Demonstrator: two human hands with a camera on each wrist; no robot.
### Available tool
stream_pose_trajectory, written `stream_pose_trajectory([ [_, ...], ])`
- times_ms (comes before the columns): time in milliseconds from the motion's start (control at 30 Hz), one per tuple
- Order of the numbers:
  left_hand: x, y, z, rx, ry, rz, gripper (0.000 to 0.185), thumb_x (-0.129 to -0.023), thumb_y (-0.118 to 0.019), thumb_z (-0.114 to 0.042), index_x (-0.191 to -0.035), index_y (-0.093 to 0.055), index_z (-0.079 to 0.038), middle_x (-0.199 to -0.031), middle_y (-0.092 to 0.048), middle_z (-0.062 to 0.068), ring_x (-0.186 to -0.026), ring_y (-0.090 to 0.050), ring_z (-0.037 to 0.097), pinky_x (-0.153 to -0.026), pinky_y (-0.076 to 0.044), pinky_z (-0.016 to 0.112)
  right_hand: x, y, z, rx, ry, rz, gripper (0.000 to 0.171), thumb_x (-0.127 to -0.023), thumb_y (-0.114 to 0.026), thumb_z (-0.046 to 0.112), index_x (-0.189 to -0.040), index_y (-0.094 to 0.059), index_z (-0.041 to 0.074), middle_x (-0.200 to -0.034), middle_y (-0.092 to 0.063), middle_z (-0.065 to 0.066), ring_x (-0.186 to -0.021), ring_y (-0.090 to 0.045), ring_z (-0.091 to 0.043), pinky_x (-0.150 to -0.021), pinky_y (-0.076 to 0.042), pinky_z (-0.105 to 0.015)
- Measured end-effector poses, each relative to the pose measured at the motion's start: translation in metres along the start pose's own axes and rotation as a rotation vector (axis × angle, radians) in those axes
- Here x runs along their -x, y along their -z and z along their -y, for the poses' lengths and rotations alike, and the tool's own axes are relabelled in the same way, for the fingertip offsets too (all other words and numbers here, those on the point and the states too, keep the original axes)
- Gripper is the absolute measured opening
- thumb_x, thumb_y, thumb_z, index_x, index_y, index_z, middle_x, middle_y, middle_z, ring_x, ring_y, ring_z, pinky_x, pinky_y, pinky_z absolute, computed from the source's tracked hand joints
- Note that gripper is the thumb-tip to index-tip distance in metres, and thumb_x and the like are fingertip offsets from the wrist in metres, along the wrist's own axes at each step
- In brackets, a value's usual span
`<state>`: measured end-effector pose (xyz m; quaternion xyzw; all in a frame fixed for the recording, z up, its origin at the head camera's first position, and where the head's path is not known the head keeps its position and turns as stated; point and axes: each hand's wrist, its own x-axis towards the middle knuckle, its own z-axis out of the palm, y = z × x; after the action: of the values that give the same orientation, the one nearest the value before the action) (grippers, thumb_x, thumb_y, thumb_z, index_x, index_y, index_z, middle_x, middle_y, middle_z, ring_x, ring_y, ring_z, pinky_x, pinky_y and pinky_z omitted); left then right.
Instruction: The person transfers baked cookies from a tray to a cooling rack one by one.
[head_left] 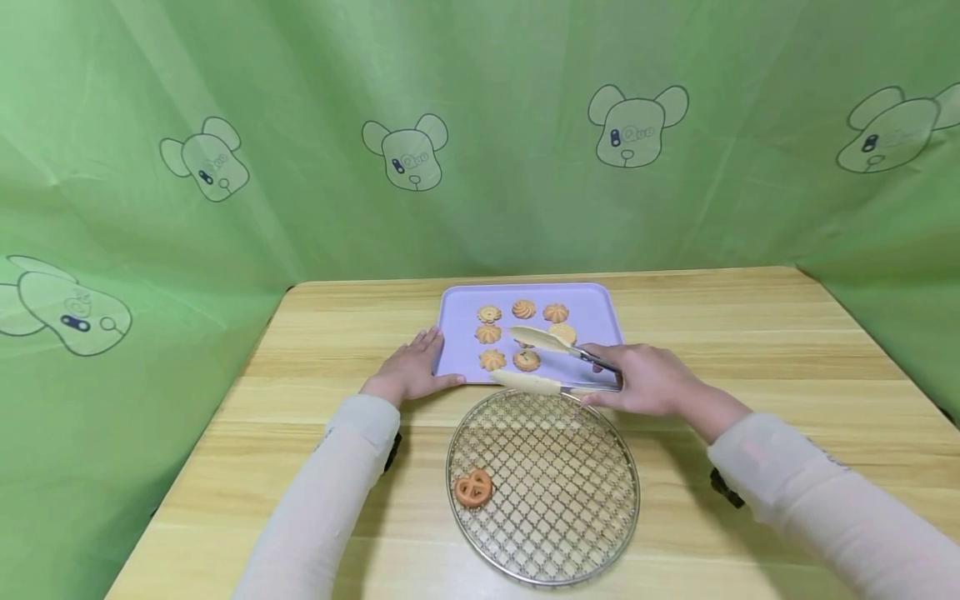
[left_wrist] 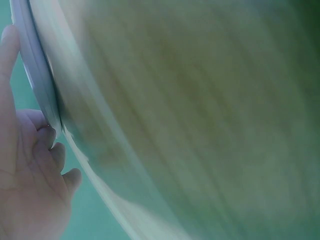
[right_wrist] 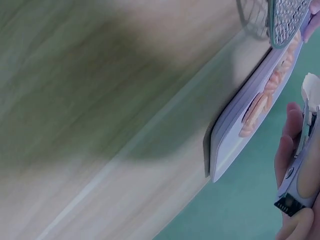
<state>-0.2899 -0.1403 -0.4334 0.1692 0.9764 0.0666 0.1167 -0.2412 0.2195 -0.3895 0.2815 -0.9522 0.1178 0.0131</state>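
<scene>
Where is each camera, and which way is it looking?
Head view: sits on the person's head, looking forward and down at the wooden table; both sleeved arms show, the left hand on the flat lilac tray of cookies, the right hand holding cream-tipped metal tongs above the round wire rack.
Left wrist view: sits on the left wrist, looking past its fingers at the tray's edge.
Right wrist view: sits on the right wrist, showing fingers round the tongs.
All three share the tray.

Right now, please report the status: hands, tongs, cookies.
Left hand flat against tray edge. Right hand grips tongs, open over the cookies. One pretzel cookie on wire rack. Nothing in the way.
</scene>
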Motion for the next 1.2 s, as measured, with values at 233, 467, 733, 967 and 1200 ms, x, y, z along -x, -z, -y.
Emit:
stream_pose_trajectory([
  [233, 0.000, 0.001, 0.000, 0.011, 0.000, -0.008, 0.102, -0.085, -0.041, -0.074, -0.152, -0.010, -0.003, -0.158, -0.005, 0.011, -0.144, -0.006, 0.027, -0.115, -0.014, 0.044, -0.002, 0.003, -0.008, 0.014, -0.037, 0.028, 0.085, -0.077, -0.066, 0.064, -0.139, -0.050, 0.008, -0.065, -0.051, 0.003, -0.051, -0.040, -0.012, -0.046, -0.039, -0.028],
  [467, -0.001, 0.000, 0.001, 0.017, -0.002, -0.011, 0.101, -0.085, -0.042, -0.073, -0.152, -0.011, -0.003, -0.158, -0.005, 0.012, -0.144, -0.006, 0.027, -0.115, -0.015, 0.045, -0.002, 0.008, -0.010, 0.039, -0.064, 0.063, 0.077, -0.079, -0.068, 0.057, -0.138, -0.052, 0.010, -0.054, -0.040, 0.002, -0.047, -0.035, -0.013, -0.043, -0.036, -0.028],
  [733, 0.001, 0.001, 0.000, 0.020, -0.003, -0.016, 0.100, -0.086, -0.043, -0.071, -0.152, -0.012, -0.003, -0.158, -0.005, 0.011, -0.144, -0.007, 0.027, -0.115, -0.015, 0.045, -0.002, 0.010, -0.015, 0.066, -0.087, 0.086, 0.077, -0.079, -0.068, 0.058, -0.138, -0.052, 0.011, -0.055, -0.039, 0.002, -0.048, -0.036, -0.013, -0.043, -0.036, -0.029],
  [967, 0.001, 0.000, 0.000, 0.025, -0.005, -0.020, 0.099, -0.087, -0.044, -0.070, -0.152, -0.012, -0.003, -0.158, -0.004, 0.011, -0.144, -0.006, 0.027, -0.115, -0.014, 0.045, -0.002, 0.011, -0.017, 0.073, -0.098, 0.099, 0.076, -0.080, -0.067, 0.057, -0.138, -0.052, 0.011, -0.056, -0.041, 0.002, -0.049, -0.035, -0.013, -0.043, -0.035, -0.029],
  [1200, 0.001, -0.001, -0.001, 0.020, -0.004, -0.019, 0.099, -0.087, -0.043, -0.071, -0.152, -0.011, -0.003, -0.158, -0.005, 0.011, -0.144, -0.006, 0.027, -0.115, -0.014, 0.045, -0.004, 0.012, -0.021, 0.082, -0.099, 0.114, 0.073, -0.080, -0.067, 0.058, -0.137, -0.053, 0.014, -0.056, -0.041, 0.002, -0.050, -0.035, -0.013, -0.043, -0.033, -0.028],
])
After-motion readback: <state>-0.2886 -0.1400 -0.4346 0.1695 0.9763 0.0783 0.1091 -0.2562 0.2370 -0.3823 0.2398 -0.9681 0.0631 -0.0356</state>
